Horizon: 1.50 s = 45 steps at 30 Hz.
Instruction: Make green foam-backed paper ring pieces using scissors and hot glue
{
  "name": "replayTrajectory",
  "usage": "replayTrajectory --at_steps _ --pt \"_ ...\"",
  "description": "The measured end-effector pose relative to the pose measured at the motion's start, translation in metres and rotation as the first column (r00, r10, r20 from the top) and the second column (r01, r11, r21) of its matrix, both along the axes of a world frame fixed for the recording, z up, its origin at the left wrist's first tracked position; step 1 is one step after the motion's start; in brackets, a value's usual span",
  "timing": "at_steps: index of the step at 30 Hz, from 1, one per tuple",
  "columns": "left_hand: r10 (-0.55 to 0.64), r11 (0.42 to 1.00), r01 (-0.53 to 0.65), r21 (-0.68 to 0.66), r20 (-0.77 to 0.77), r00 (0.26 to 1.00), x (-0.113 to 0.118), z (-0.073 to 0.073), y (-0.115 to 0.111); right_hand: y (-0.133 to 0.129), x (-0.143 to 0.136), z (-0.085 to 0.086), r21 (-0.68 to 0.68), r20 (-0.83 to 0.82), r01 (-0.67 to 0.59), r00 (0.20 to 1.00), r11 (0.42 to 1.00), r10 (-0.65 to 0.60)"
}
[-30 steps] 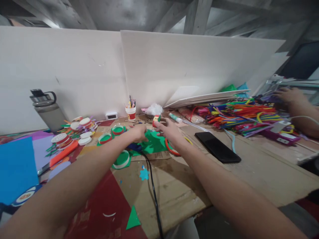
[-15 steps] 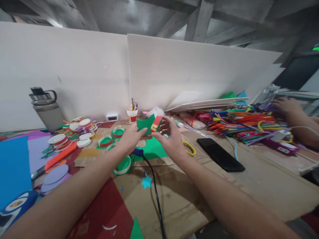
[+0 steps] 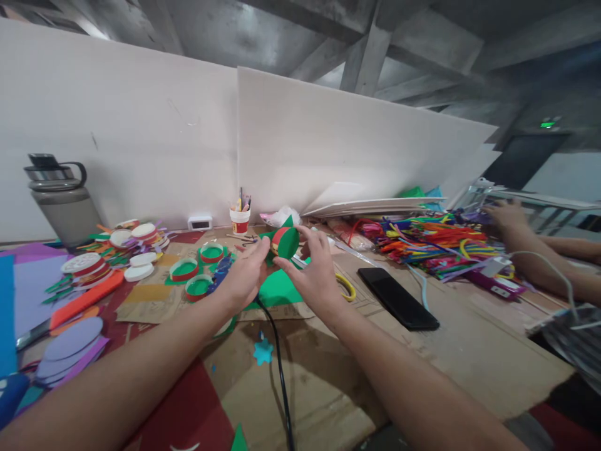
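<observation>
Between my two hands, above the middle of the table, is a small round piece (image 3: 285, 242) with a red band and green paper on it. My left hand (image 3: 250, 270) grips its left side. On its right side, my right hand (image 3: 313, 263) holds it between thumb and fingers. Green paper (image 3: 280, 288) lies below the hands. Left of them stand red-rimmed green rings (image 3: 184, 270) and a blue tool (image 3: 222, 270), partly behind my left hand. A black cable (image 3: 280, 369) runs toward the front edge.
A grey bottle (image 3: 66, 207), an orange cutter (image 3: 87, 299) and lilac discs (image 3: 74, 338) are at the left. Rightward lie yellow scissors handles (image 3: 347, 287), a black phone (image 3: 398, 299) and colourful pipe cleaners (image 3: 422, 244). Another person's hand (image 3: 508, 219) reaches in at far right.
The piece between my hands has turned, now showing its round green face and red band. The view has shifted right, and the blue tool shows more beside my left hand.
</observation>
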<state>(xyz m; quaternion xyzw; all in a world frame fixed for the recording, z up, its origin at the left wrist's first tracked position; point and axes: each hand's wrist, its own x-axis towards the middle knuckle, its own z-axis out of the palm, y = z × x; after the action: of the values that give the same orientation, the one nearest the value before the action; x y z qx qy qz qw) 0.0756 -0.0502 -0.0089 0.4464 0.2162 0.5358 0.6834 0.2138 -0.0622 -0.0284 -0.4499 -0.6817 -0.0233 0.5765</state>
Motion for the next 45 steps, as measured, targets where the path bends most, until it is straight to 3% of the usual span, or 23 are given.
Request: replayTrajectory --at_steps 9,13,19,24,36,40,45 --pt "0.046 0.99 -0.02 0.141 -0.177 0.983 -0.001 -0.01 -0.001 -0.003 -0.001 -0.001 -0.012 0.044 -0.003 0.999 1.0 0.003" --pt "-0.005 1.0 0.007 0.027 -0.066 0.998 -0.002 -0.003 -0.002 -0.003 0.0 0.002 -0.041 0.011 -0.063 0.998 0.997 0.063" --pt "-0.106 0.963 0.131 -0.235 0.115 0.988 -0.009 0.004 0.006 0.005 0.01 0.005 -0.136 -0.37 -0.195 0.919 0.971 0.133" --pt "-0.115 0.954 0.156 -0.256 0.168 0.979 -0.01 0.002 0.009 0.01 0.009 0.002 -0.205 -0.458 -0.299 0.871 0.932 0.178" --pt "-0.103 0.984 0.119 -0.132 0.118 0.988 -0.006 -0.003 0.007 0.007 0.005 0.003 -0.227 -0.494 -0.373 0.84 0.899 0.224" --pt "-0.048 0.996 0.05 0.07 -0.031 0.998 -0.007 -0.007 0.005 0.009 0.006 0.002 -0.234 -0.471 -0.36 0.855 0.903 0.218" --pt "0.141 0.942 -0.043 0.332 -0.277 0.95 -0.013 -0.006 0.002 0.006 0.006 0.003 -0.217 -0.454 -0.406 0.847 0.888 0.276"
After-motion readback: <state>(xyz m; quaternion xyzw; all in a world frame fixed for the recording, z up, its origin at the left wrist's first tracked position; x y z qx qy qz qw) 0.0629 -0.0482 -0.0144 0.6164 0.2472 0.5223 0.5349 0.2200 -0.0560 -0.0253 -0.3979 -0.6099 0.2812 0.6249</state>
